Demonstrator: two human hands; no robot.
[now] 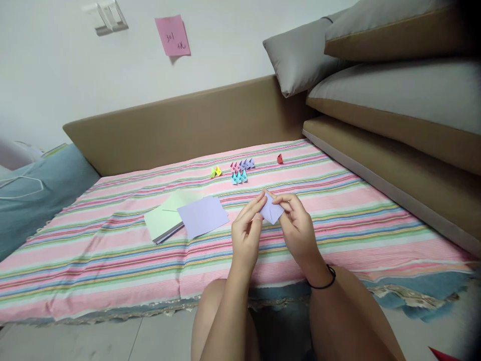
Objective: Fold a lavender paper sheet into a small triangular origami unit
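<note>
While fingers (251,208) pinch paper (271,210), sheets (203,216) beside (lilac)

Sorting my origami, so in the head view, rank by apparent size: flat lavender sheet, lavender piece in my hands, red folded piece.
1. flat lavender sheet
2. held lavender piece, though nearest the camera
3. red folded piece, farthest away, so true size unsure

We face a white wall (56,75) bearing a pink note (173,35). We see grey cushions (394,85) stacked at right.
</note>
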